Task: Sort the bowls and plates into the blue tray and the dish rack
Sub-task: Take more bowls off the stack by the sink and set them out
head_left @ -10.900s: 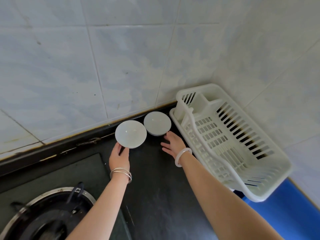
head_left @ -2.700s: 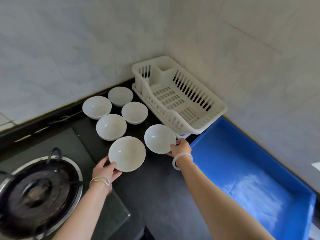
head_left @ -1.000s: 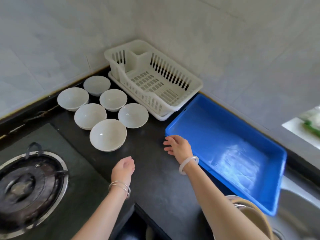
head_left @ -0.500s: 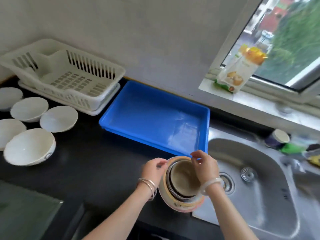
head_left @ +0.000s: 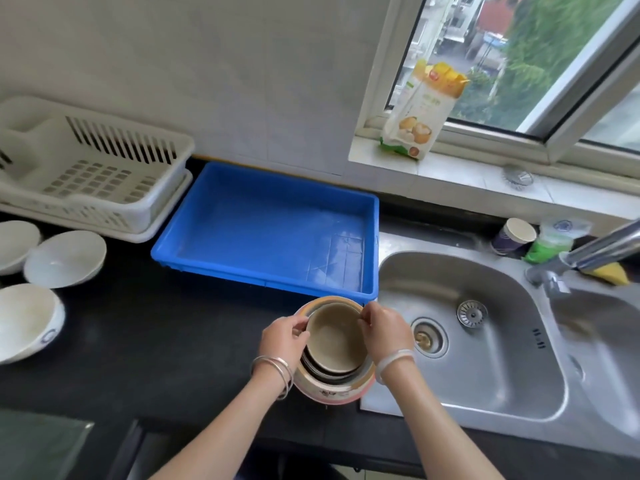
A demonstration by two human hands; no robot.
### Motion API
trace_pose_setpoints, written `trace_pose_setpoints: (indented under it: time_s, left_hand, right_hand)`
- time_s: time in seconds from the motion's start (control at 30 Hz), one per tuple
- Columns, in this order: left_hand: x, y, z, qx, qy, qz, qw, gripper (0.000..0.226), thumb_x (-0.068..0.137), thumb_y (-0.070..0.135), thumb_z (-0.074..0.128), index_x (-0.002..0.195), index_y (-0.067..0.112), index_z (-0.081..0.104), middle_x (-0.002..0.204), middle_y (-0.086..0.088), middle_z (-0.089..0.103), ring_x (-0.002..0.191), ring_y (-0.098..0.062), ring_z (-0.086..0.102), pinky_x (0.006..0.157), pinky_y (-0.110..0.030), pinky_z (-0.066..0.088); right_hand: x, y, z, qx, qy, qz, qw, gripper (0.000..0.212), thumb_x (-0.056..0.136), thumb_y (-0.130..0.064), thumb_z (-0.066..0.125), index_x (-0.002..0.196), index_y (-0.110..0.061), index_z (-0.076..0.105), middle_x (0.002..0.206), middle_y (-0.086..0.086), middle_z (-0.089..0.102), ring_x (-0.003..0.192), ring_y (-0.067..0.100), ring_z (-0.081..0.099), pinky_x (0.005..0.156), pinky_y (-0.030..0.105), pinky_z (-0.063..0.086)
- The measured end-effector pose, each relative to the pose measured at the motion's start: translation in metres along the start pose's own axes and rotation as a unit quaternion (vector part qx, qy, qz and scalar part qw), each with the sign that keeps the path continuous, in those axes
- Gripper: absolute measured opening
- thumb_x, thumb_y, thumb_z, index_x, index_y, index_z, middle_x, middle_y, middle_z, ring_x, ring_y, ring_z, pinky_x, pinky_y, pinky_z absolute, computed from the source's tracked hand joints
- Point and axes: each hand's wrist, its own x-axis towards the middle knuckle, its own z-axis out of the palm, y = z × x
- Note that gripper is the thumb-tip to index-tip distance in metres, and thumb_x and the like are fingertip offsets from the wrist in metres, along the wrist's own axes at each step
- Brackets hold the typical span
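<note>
A stack of nested bowls (head_left: 334,344), beige on top with a pink-rimmed one at the bottom, stands on the black counter just in front of the blue tray (head_left: 266,230). My left hand (head_left: 282,339) grips the top bowl's left rim and my right hand (head_left: 384,332) grips its right rim. The blue tray holds nothing. To its left the white dish rack (head_left: 86,168) also holds nothing. Three white bowls (head_left: 64,258) sit on the counter at the left edge of view.
A steel sink (head_left: 485,341) lies right of the stack, its tap (head_left: 588,254) at the far right. A paper cup (head_left: 514,235) and green bottle (head_left: 550,242) stand behind the sink. A food bag (head_left: 426,112) leans on the window sill. Bare black counter (head_left: 166,334) spreads left of the stack.
My view has swung right from the white bowls to the sink side. Both hands, free a second ago, now hold the top bowl of the nested stack.
</note>
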Motion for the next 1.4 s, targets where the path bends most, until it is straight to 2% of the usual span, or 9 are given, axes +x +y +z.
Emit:
trace_pose_setpoints:
  time_s: [0.2,0.4,0.53,0.67,0.77,0.9,1.07,1.23,1.4]
  left_hand:
    - [0.001,0.000,-0.003,-0.055,-0.009,-0.023,0.998,0.023,0.091,0.025,0.053,0.107,0.019,0.067,0.097,0.001,0.069,0.089,-0.016,0.066,0.085,-0.032,0.053]
    - [0.008,0.008,0.004,0.021,-0.013,-0.010,1.000,0.003,0.087,0.019,0.059,0.088,0.017,0.060,0.090,0.000,0.065,0.078,-0.014,0.059,0.064,-0.021,0.045]
    - [0.008,0.012,0.008,0.025,0.009,0.000,1.000,0.005,0.088,0.015,0.055,0.084,0.013,0.054,0.088,-0.003,0.063,0.073,-0.013,0.055,0.053,-0.015,0.037]
    - [0.011,0.014,0.004,-0.007,0.008,-0.007,1.000,0.005,0.087,0.010,0.054,0.083,0.009,0.054,0.084,-0.006,0.063,0.067,-0.008,0.054,0.056,-0.018,0.044]
    - [0.015,0.014,-0.007,-0.045,0.014,-0.021,0.999,0.005,0.085,0.008,0.054,0.080,0.007,0.054,0.086,-0.010,0.065,0.073,-0.018,0.058,0.066,-0.030,0.051]
    - [0.021,0.008,-0.030,-0.084,0.032,-0.039,0.995,0.006,0.084,0.010,0.057,0.081,0.006,0.055,0.087,-0.012,0.066,0.081,-0.025,0.063,0.068,-0.035,0.056]
    - [0.020,-0.013,-0.073,-0.189,0.056,-0.084,0.977,0.008,0.083,0.006,0.059,0.079,0.006,0.053,0.082,-0.014,0.067,0.082,-0.026,0.067,0.056,-0.025,0.056]
    - [0.010,-0.052,-0.120,-0.240,0.116,-0.128,0.955,0.009,0.085,0.002,0.056,0.078,0.006,0.053,0.082,-0.016,0.066,0.080,-0.025,0.066,0.060,-0.029,0.057]
    - [-0.008,-0.103,-0.157,-0.307,0.188,-0.181,0.915,0.019,0.086,-0.001,0.055,0.071,0.009,0.049,0.073,-0.013,0.058,0.071,-0.020,0.059,0.055,-0.027,0.057]
  right_hand:
    - [0.007,0.010,-0.010,0.049,-0.037,0.006,0.998,0.010,0.092,-0.022,0.049,0.096,-0.013,0.051,0.095,0.015,0.069,0.089,0.035,0.061,0.064,0.033,0.035]
    - [0.007,0.022,-0.023,0.160,-0.057,0.049,0.984,0.011,0.088,-0.015,0.054,0.081,-0.018,0.046,0.077,0.014,0.070,0.074,0.032,0.065,0.071,0.035,0.051]
    - [0.007,0.026,-0.030,0.207,-0.056,0.069,0.974,0.021,0.087,-0.016,0.057,0.072,-0.025,0.047,0.066,0.003,0.066,0.062,0.023,0.062,0.060,0.027,0.045]
    - [0.009,0.024,-0.041,0.262,-0.041,0.077,0.961,0.021,0.086,-0.014,0.060,0.070,-0.024,0.050,0.062,0.002,0.065,0.049,0.014,0.059,0.059,0.032,0.053]
    - [0.012,0.015,-0.050,0.288,-0.026,0.064,0.955,0.018,0.085,-0.013,0.061,0.071,-0.020,0.053,0.062,0.003,0.064,0.047,0.015,0.058,0.061,0.037,0.057]
    - [0.020,-0.007,-0.061,0.309,-0.024,0.038,0.950,0.017,0.084,-0.010,0.062,0.072,-0.018,0.054,0.059,0.000,0.062,0.044,0.015,0.059,0.051,0.028,0.054]
    - [0.031,-0.047,-0.059,0.344,-0.061,0.006,0.937,0.015,0.084,-0.008,0.062,0.073,-0.014,0.054,0.058,0.001,0.059,0.038,0.008,0.056,0.038,0.015,0.044]
    - [0.038,-0.096,-0.036,0.354,-0.107,-0.032,0.929,0.018,0.085,-0.007,0.060,0.073,-0.016,0.050,0.058,0.002,0.058,0.032,0.000,0.051,0.035,0.012,0.039]
    - [0.041,-0.152,0.004,0.350,-0.157,-0.050,0.922,0.017,0.084,-0.010,0.057,0.072,-0.017,0.047,0.063,0.002,0.059,0.045,0.015,0.059,0.039,0.018,0.043]
